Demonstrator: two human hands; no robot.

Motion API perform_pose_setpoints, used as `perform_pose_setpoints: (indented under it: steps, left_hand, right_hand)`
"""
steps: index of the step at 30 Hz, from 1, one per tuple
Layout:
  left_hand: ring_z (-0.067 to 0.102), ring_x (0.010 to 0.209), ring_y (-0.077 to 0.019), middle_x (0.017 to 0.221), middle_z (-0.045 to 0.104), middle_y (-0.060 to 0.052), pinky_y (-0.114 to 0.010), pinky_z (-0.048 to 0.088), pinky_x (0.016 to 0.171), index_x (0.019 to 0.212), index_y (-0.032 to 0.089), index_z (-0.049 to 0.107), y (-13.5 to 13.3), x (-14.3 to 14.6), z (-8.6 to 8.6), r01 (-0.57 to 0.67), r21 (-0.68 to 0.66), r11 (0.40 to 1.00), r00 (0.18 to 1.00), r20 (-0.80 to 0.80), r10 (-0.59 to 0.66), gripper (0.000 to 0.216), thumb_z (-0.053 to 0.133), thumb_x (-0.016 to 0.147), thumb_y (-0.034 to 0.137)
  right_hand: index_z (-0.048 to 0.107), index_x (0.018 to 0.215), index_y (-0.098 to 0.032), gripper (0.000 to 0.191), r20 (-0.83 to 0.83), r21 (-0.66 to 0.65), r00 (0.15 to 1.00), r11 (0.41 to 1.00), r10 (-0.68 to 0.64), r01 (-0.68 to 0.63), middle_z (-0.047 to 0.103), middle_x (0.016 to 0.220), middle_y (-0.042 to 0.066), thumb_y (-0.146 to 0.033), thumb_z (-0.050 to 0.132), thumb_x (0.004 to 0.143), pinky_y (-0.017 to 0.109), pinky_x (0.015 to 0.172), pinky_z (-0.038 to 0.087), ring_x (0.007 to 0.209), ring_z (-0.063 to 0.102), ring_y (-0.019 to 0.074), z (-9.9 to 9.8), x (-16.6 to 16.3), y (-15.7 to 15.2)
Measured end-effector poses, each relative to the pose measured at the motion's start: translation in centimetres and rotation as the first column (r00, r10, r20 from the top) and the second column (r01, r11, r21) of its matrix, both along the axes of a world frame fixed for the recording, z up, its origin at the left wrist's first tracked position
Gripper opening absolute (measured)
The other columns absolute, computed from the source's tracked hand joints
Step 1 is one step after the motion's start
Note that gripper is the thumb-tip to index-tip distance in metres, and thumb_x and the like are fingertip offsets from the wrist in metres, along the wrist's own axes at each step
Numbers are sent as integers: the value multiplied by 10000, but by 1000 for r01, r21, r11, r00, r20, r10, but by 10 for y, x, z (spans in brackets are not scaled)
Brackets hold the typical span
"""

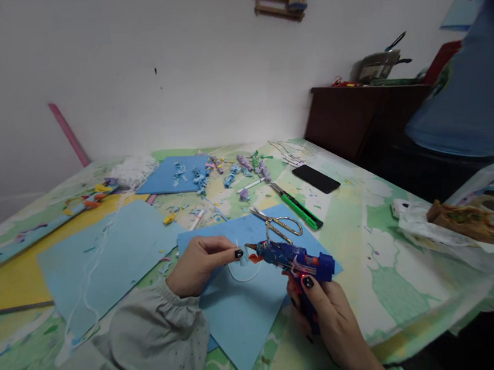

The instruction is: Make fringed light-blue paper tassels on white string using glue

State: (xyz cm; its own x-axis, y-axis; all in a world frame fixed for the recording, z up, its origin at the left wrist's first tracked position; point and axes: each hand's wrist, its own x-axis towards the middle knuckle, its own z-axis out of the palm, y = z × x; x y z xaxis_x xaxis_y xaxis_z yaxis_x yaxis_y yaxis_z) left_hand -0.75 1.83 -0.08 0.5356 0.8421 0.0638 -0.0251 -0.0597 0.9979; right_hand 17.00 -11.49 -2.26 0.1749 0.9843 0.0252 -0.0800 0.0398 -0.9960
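Note:
My right hand (326, 312) is wrapped round the grip of a blue glue gun (296, 259), its nozzle pointing left. Thumb and finger of my left hand (211, 259) are pinched together on a small light-blue piece with white string (243, 258), close to the nozzle tip. I cannot tell whether the nozzle touches it. A loop of the white string hangs over the light-blue foam sheets (247, 314) below my hands. Gold-handled scissors (277, 223) lie just beyond the glue gun, on the sheets' far part.
A green utility knife (297, 204) and a black phone (316, 178) lie to the right. Several coloured foam bits (232, 175) and a white string heap (135, 172) are at the back. More foam sheets (117, 251) lie left. A person in blue (462, 92) is at the right.

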Motion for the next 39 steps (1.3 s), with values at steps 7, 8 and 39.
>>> perform_pose_setpoints:
  steps: [7, 8, 39]
  left_hand:
    - [512, 610, -104, 610, 630, -1, -206, 384, 590, 591, 168, 723, 2, 0, -1, 1, -10, 1000, 1000, 10, -1, 85, 720, 663, 214]
    - [513, 613, -104, 613, 631, 0, -205, 384, 592, 592, 170, 723, 2, 0, -2, 3, -12, 1000, 1000, 11, -3, 84, 720, 663, 215]
    - [466, 559, -106, 555, 590, 0, -222, 366, 543, 556, 150, 688, 0, 0, 0, -75, -29, 997, 997, -19, 75, 111, 728, 609, 240]
  right_hand:
    - [445, 639, -164, 450, -2, 12, 1000, 1000, 19, -19, 348, 455, -65, -562, 415, 848, 178, 323, 225, 330, 320, 42, 0, 0, 0]
    - [443, 636, -164, 450, 0, 14, 1000, 1000, 14, -14, 351, 460, -63, -560, 417, 848, 179, 324, 226, 331, 321, 42, 0, 0, 0]
    - [547, 930, -196, 290, 787, 235, 491, 918, -372, 319, 587, 701, 41, -454, 466, 825, 279, 527, 397, 585, 540, 184, 1, 64, -16]
